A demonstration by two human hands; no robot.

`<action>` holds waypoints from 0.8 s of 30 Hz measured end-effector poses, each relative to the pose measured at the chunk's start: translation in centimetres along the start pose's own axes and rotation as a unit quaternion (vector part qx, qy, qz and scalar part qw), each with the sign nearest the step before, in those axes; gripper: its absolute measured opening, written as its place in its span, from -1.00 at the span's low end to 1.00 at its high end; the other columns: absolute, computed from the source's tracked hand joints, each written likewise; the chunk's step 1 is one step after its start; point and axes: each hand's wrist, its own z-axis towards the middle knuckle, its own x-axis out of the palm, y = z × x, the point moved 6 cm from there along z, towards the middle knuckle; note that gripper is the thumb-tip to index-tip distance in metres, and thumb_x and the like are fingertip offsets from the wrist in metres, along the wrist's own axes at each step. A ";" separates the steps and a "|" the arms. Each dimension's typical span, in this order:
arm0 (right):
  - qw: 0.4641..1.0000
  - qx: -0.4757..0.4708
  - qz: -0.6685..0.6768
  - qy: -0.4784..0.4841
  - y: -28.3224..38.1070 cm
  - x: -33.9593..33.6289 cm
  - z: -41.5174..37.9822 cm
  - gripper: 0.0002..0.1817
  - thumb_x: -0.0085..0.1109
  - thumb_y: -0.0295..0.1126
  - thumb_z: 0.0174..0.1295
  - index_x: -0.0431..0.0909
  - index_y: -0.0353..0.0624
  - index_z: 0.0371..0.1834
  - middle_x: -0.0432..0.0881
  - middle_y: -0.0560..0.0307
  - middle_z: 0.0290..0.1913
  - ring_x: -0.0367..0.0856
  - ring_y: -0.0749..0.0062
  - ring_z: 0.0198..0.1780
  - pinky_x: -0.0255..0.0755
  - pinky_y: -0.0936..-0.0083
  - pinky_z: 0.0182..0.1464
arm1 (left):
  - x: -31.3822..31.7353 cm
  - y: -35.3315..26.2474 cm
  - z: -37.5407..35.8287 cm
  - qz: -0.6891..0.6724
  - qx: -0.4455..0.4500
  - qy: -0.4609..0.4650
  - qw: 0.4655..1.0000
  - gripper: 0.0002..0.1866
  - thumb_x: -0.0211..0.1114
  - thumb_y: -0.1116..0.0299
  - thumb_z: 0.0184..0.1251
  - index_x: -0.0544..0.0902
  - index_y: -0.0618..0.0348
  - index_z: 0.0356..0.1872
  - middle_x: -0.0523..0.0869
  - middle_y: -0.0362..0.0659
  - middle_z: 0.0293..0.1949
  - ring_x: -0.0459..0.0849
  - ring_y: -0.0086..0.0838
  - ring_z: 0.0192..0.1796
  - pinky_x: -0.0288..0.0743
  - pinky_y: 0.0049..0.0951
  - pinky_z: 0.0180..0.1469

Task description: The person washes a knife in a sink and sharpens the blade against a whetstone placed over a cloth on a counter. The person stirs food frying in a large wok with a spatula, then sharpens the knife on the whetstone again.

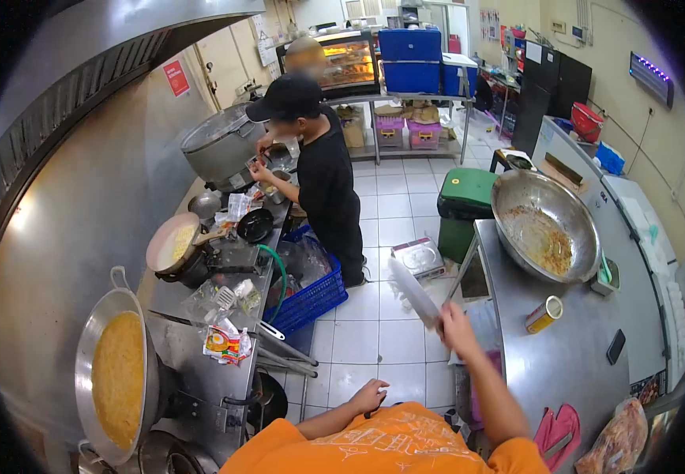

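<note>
My right hand is wrapped round the handle of a large kitchen knife. Its broad blade points up and to the left over the tiled floor, beside the corner of the right-hand steel table. Close to the front of my orange shirt, my left hand hangs loose with its fingers partly stretched and nothing in them. On the right table are a wide metal basin with brown residue, a can, a dark phone, a pink cloth and a bagged lump that looks like meat.
A co-worker in black stands at the left counter, hands at a small item. That counter bears a wok of yellowish liquid, a pan and food packets. A blue crate, box and green bin flank the aisle.
</note>
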 end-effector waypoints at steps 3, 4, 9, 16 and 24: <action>0.962 0.097 0.228 -0.111 -9.2 1.3 -7.1 -0.75 -0.10 -0.17 0.58 0.43 -0.09 -0.18 0.41 0.22 -0.64 0.40 0.51 -0.67 0.24 0.51 -0.63 | 0.3 5.8 -1.3 0.062 -0.002 -0.006 0.998 -0.64 0.30 0.16 0.46 0.72 0.21 0.08 0.71 0.13 0.03 0.68 0.02 0.14 0.59 -0.13 0.23; 0.973 0.086 0.162 -0.137 -10.4 0.7 -9.0 -0.76 -0.11 -0.19 0.58 0.42 -0.10 -0.16 0.42 0.21 -0.63 0.40 0.51 -0.66 0.23 0.50 -0.64 | 0.3 9.2 -1.2 0.106 0.020 -0.010 0.994 -0.62 0.31 0.09 0.45 0.77 0.21 -0.01 0.75 0.16 -0.02 0.72 0.04 0.08 0.61 -0.11 0.20; 0.966 0.141 0.052 -0.212 -11.6 -1.2 -15.2 -0.85 -0.13 -0.28 0.59 0.35 -0.11 -0.06 0.42 0.20 -0.57 0.39 0.54 -0.66 0.20 0.48 -0.67 | -2.1 16.8 -3.6 0.339 -0.074 0.268 0.899 -0.44 0.35 -0.23 0.31 0.85 0.15 -0.35 0.85 0.06 -0.29 0.80 -0.01 -0.16 0.67 -0.10 0.03; 0.950 0.198 -0.003 -0.241 -19.9 -1.2 -20.7 -0.86 -0.12 -0.30 0.59 0.34 -0.10 0.01 0.39 0.19 -0.59 0.37 0.52 -0.69 0.20 0.45 -0.69 | -5.3 14.9 3.0 0.043 -0.234 0.184 0.954 -0.61 0.45 -0.11 0.34 0.84 0.03 -0.24 0.77 -0.13 -0.47 0.81 -0.30 -0.22 0.66 -0.28 -0.15; 0.916 0.310 0.152 -0.203 -16.5 -0.5 -21.4 -0.88 -0.19 -0.31 0.58 0.33 -0.07 -0.04 0.37 0.19 -0.59 0.30 0.49 -0.76 0.19 0.44 -0.77 | -24.7 -6.5 14.3 -0.693 0.117 0.038 0.711 -0.89 0.40 0.20 0.49 0.67 -0.08 -0.14 0.72 -0.21 0.16 0.63 -0.22 0.34 0.39 0.23 0.48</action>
